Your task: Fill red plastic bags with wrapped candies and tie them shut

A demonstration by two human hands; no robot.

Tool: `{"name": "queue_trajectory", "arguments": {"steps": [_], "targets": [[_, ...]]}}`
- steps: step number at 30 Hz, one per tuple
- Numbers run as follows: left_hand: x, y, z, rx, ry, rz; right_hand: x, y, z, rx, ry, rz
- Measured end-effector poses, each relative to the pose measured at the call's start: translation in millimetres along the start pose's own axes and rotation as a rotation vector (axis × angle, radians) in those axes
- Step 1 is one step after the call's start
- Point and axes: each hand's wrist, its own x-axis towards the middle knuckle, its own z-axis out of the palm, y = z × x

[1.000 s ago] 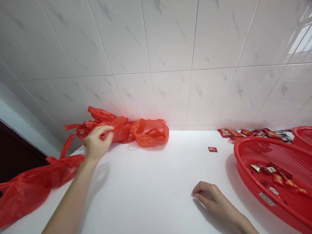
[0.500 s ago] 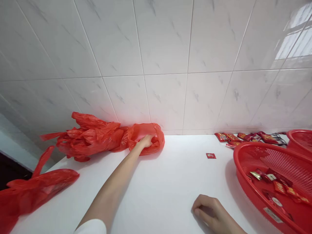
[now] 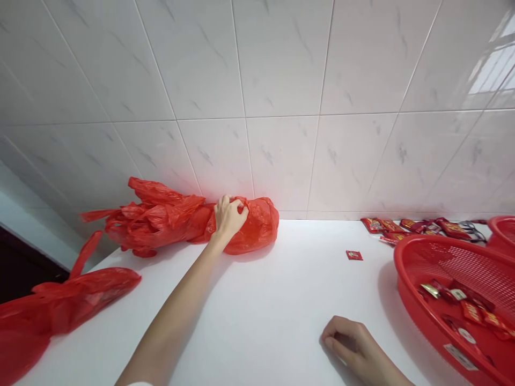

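Note:
My left hand [image 3: 230, 215] reaches to the wall side of the table and pinches the top edge of a red plastic bag [image 3: 257, 228]. The bag is rounded and bulges to the right of the hand; its contents are hidden. My right hand [image 3: 356, 346] rests on the white table [image 3: 273, 311] near the front, fingers curled with thumb against them and nothing seen in them. Beyond it lies a small red packet [image 3: 354, 255], apart from both hands.
A red plastic basket [image 3: 410, 279] holding several wrapped snacks [image 3: 475, 311] stands at the right, with part of another basket [image 3: 501, 228] behind. Red packets [image 3: 386, 228] lie along the tiled wall [image 3: 281, 161]. Crumpled red bags [image 3: 156, 225] and another red bag [image 3: 88, 300] are at left.
My left hand has come out of the bag's mouth and now grips its rim. The bag's opening has closed over. My right hand keeps its place; the view has shifted slightly.

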Motion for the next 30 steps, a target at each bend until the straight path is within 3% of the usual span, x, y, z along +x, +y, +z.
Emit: {"name": "queue_trajectory", "arguments": {"steps": [3,5,14,16,20,26,30], "targets": [[-5,-6,-9,-0.124,0.243,0.019,0,3,1,0.023,0.004,-0.012],[-7,-9,-13,-0.198,0.331,0.016,0,4,1,0.033,0.002,-0.013],[-20,-9,-47,-0.538,0.424,-0.143,1,7,1,0.048,0.008,-0.041],[-32,-5,-54,-0.634,0.343,-0.165,2,9,3,0.07,0.043,-0.057],[-71,14,-56,-0.841,0.047,-0.107,4,5,5,0.256,0.119,-0.11],[-144,54,-34,-0.907,-0.298,-0.011,2,-22,11,0.625,0.103,-0.22],[-174,62,-16,-0.861,-0.54,0.02,2,-28,15,0.671,0.236,-0.122]]}}
